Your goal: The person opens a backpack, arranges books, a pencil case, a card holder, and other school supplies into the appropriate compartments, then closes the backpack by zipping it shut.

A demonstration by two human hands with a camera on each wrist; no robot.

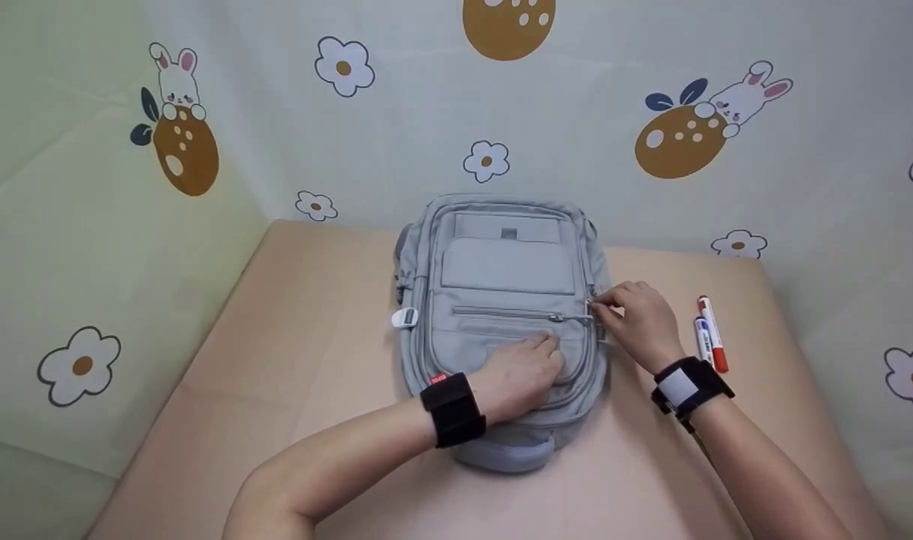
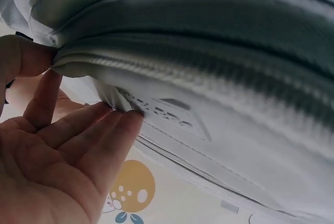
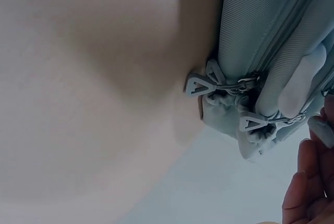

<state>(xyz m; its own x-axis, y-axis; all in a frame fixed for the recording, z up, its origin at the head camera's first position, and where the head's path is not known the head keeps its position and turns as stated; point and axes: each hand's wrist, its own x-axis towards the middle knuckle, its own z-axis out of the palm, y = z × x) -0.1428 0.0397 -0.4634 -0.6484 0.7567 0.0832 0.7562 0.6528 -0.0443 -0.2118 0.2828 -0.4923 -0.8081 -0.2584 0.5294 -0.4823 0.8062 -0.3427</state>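
Note:
A grey backpack (image 1: 509,266) lies on the table with its front face up. My left hand (image 1: 520,375) lies over the lower front pocket. In the left wrist view, the thumb and index finger of the left hand (image 2: 57,156) pinch the fabric edge beside a curved zipper (image 2: 198,85); the other fingers rest on the pocket face. At the bag's right side, my right hand (image 1: 640,322) pinches a small grey zipper pull (image 3: 321,131). Other zipper pulls (image 3: 201,84) with triangular ends hang along that side. How far the zipper is open, I cannot tell.
Two markers, one red and white (image 1: 713,334) and one blue and white (image 1: 704,341), lie right of the right hand. A white tag (image 1: 405,319) sits on the bag's left side. Patterned cloth (image 1: 396,127) rises behind the table (image 1: 313,315).

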